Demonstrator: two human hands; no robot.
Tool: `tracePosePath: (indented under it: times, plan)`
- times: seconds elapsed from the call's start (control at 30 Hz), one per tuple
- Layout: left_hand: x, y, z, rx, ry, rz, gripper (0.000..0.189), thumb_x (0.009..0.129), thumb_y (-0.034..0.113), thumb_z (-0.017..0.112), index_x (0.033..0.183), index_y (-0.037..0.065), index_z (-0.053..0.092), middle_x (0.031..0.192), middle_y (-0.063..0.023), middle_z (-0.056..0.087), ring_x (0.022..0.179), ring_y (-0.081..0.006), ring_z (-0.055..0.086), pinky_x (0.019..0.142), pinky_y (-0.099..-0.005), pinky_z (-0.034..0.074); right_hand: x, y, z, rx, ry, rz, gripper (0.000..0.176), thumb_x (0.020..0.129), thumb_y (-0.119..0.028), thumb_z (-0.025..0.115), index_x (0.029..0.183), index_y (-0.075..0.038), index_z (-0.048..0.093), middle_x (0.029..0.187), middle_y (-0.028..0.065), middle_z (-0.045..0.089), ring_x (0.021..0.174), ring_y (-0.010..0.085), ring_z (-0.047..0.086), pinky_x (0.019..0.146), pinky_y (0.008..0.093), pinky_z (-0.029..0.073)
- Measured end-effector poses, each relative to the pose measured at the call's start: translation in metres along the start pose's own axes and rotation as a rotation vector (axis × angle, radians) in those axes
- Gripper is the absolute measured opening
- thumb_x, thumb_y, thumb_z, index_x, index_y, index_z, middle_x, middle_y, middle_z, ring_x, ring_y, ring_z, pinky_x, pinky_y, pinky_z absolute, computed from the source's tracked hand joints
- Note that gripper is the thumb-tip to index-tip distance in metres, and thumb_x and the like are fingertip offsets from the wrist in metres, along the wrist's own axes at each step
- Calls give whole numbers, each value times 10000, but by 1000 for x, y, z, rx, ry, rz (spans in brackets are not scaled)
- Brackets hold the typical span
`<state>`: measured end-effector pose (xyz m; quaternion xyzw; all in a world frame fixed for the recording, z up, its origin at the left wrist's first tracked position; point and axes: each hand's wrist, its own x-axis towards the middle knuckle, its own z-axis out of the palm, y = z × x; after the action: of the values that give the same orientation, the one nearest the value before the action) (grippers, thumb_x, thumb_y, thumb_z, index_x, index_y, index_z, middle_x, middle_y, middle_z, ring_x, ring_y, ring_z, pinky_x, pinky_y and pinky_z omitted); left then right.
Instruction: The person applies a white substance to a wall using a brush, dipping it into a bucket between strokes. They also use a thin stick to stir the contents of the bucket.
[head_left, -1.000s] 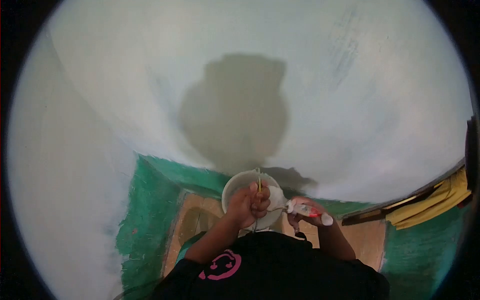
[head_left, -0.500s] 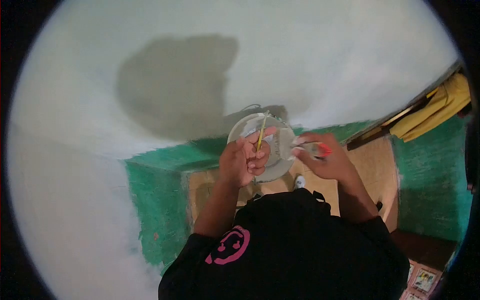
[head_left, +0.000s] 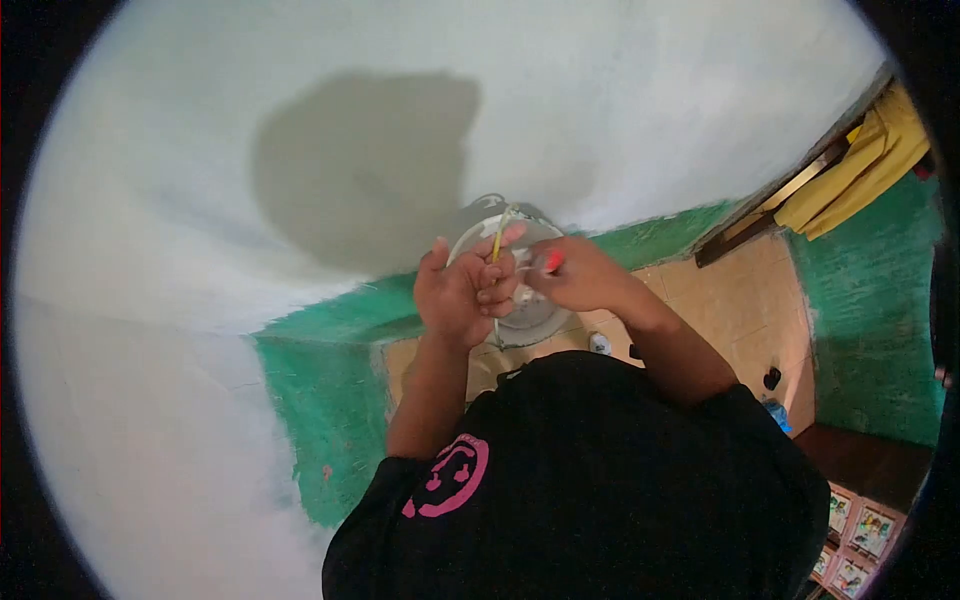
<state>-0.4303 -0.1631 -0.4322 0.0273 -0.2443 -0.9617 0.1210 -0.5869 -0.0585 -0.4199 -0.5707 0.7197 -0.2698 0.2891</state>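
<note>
Beneath my hands hangs a whitish bucket [head_left: 540, 322], seen from above close to the wall. Its thin bail handle with a yellow grip [head_left: 496, 246] passes through the curled fingers of my left hand [head_left: 455, 295], whose thumb sticks out to the side. My right hand [head_left: 585, 275] is closed around a paintbrush [head_left: 553, 261] with a red handle, over the bucket's opening. The brush head is blurred and partly hidden by the fingers.
A wall [head_left: 640, 120] ahead is white above, with a green band [head_left: 330, 400] below. Yellow cloth [head_left: 860, 180] hangs at the right by a dark frame. Tiled floor [head_left: 725, 320] lies below, with a shoe [head_left: 599, 343] near the bucket and framed pictures [head_left: 870, 530] lower right.
My right hand has moved left with the paintbrush, nearer my left hand and over the bucket. My left thumb has lifted away from the handle. The view has shifted slightly.
</note>
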Motion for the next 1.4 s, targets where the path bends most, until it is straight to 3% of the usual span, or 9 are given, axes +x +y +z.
tracePosePath:
  times: [0.1, 0.17, 0.2, 0.37, 0.6, 1.0, 1.17, 1.33, 1.4]
  plan:
    - [0, -5, -2, -21, -54, 36, 895, 786, 603, 366, 1334, -87, 212, 755, 14, 355, 560, -74, 296, 471, -197, 263, -28, 41, -10, 488, 217, -122, 202, 802, -205, 540, 874, -28, 605, 642, 81, 587, 571, 209, 569, 521, 301, 445]
    - [-3, -8, -3, -35, -81, 59, 897, 787, 599, 370, 1336, -90, 201, 760, 13, 357, 566, -75, 300, 472, -198, 264, -53, 56, -23, 861, 248, 102, 209, 803, -219, 536, 890, -38, 590, 568, 35, 538, 424, 85, 444, 392, 220, 336]
    - [-4, -8, -3, -68, -95, 56, 903, 786, 594, 379, 1338, -93, 186, 764, 10, 359, 573, -76, 302, 473, -200, 266, -61, 68, -24, 856, 249, 103, 209, 803, -219, 536, 890, -38, 590, 568, 35, 538, 424, 85, 444, 392, 220, 336]
    - [-6, -8, 1, -107, -150, 37, 912, 786, 570, 413, 1344, -100, 147, 775, 3, 365, 586, -79, 304, 475, -206, 272, -86, 97, -2, 1894, 274, -12, 337, 829, -330, 454, 972, -56, 591, 503, 9, 458, 358, 84, 335, 357, 202, 266]
    - [-9, -9, 5, -89, -191, 55, 892, 781, 517, 462, 1339, -105, 148, 789, -2, 370, 591, -83, 299, 488, -208, 277, -91, 89, 25, 2123, 267, 70, 358, 822, -337, 465, 1031, -72, 586, 469, -12, 427, 358, 90, 340, 372, 224, 283]
    - [-24, -13, 4, -92, -267, 104, 835, 767, 460, 476, 1336, -79, 190, 800, 8, 376, 613, -85, 316, 509, -203, 282, -86, 75, 46, 2004, 297, 12, 528, 863, -522, 363, 1171, -111, 486, 649, 58, 552, 450, 147, 417, 382, 245, 317]
    - [-23, -16, 5, -85, -266, 119, 854, 758, 466, 494, 1336, -80, 180, 811, 5, 377, 627, -88, 324, 517, -206, 288, -77, 106, 34, 2153, 233, -332, 414, 896, -458, 398, 1050, -120, 580, 773, 102, 535, 545, 106, 449, 436, 194, 386]
    - [-24, -18, 6, -42, -183, 145, 841, 752, 469, 506, 1321, -76, 212, 821, 2, 376, 624, -88, 327, 519, -211, 288, -70, 95, 10, 2153, 258, -339, 384, 894, -449, 411, 956, -107, 574, 764, 84, 535, 546, 127, 463, 452, 223, 412]
    - [-25, -19, 7, -32, -175, 153, 840, 749, 468, 507, 1319, -76, 215, 821, 3, 375, 623, -87, 329, 520, -213, 286, -67, 94, -11, 1827, 361, -480, 383, 895, -444, 413, 940, -96, 565, 784, 108, 540, 556, 142, 474, 449, 233, 416]
